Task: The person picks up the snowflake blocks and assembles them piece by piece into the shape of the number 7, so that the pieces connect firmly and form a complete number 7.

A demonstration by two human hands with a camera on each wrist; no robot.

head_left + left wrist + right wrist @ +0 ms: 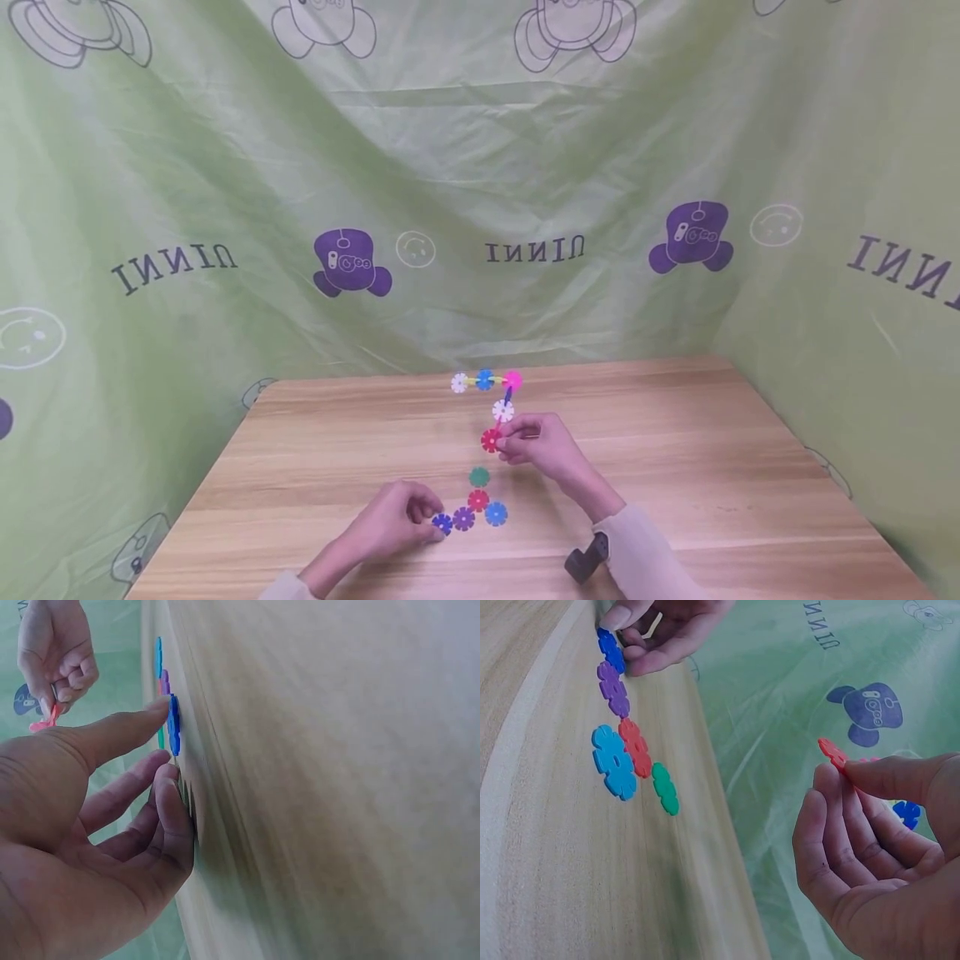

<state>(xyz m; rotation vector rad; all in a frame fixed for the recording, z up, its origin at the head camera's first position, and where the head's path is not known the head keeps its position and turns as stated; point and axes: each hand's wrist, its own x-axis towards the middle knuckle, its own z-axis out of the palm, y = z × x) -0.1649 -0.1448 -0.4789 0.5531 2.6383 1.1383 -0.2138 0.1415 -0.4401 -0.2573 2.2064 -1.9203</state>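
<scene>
My right hand [547, 450] pinches a red snowflake disc [491, 441] between thumb and fingers, held up off the table. That disc is the near end of a joined chain: a white disc [503, 411], a dark blue one edge-on, a pink disc [513, 380], then a blue disc [484, 380] and a white end disc, linked by yellow pieces. My left hand [393, 521] is low at the tabletop, thumb and finger at the edges of a dark blue snowflake disc [174, 724]. Beside it lie a purple disc [613, 688], a red one, a light blue disc [615, 762] and a green disc [665, 789].
The wood-grain table [337, 433] bears the loose discs near its front middle. A green printed cloth [465, 167] hangs behind and at both sides. A black device [587, 560] is strapped at the right wrist.
</scene>
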